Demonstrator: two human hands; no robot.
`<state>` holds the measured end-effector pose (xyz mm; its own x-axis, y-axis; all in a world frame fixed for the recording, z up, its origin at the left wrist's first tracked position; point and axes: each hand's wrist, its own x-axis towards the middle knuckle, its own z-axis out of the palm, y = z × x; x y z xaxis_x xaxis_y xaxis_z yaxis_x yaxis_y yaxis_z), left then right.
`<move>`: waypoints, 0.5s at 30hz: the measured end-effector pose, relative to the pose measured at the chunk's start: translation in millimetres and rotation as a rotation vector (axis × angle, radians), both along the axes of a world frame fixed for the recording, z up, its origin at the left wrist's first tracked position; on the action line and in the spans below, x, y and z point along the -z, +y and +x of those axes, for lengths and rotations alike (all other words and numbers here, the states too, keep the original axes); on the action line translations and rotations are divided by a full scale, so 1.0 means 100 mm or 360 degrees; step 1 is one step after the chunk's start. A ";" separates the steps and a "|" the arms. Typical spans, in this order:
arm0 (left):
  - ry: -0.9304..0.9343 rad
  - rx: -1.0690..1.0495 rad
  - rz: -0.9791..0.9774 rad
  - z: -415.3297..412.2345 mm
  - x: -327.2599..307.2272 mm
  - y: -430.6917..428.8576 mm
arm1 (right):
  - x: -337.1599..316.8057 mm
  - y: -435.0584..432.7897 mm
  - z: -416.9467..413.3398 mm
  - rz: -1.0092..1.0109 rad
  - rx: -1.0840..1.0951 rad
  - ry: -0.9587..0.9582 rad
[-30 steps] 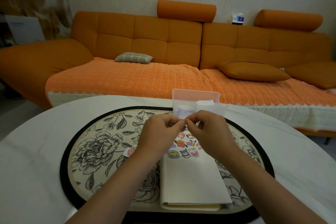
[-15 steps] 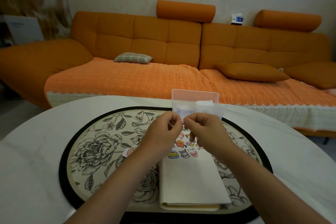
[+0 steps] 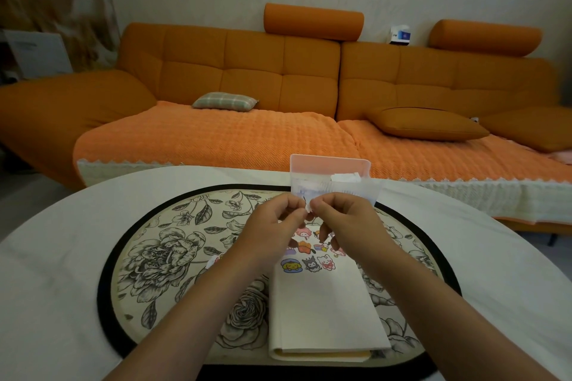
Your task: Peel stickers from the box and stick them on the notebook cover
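Note:
A cream notebook (image 3: 325,312) lies shut on the floral mat, with several cartoon stickers (image 3: 309,263) on the far end of its cover. Beyond it stands a small pink box (image 3: 328,165) with white paper scraps inside. My left hand (image 3: 272,226) and my right hand (image 3: 343,219) are raised together above the notebook's far end. Both pinch one small white sticker piece (image 3: 308,209) between thumbs and forefingers; its picture is hidden. The hands cover part of the sticker rows.
The round floral mat (image 3: 161,257) with a black rim sits on a white table (image 3: 55,272). One loose sticker (image 3: 213,261) lies on the mat beside my left forearm. An orange sofa (image 3: 247,77) with cushions stands behind the table.
Both hands have stayed above the notebook's far end, pinching the small piece. The fingertips have worked slightly and a white corner now shows between them.

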<state>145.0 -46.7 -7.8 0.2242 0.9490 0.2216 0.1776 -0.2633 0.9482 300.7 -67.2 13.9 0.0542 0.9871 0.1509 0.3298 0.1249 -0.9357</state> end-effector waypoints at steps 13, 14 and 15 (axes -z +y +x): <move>0.0189 -0.0150 0.0024 -0.10 0.05 0.09 | 0.14 0.09 -0.06 -0.0005 0.0042 -0.0060; 0.0253 -0.0169 0.0055 -0.12 0.07 0.10 | 0.15 0.10 -0.07 -0.0016 0.0059 -0.0045; 0.0329 -0.0195 0.0092 -0.15 0.08 0.11 | 0.17 0.12 -0.07 -0.0025 0.0084 -0.0029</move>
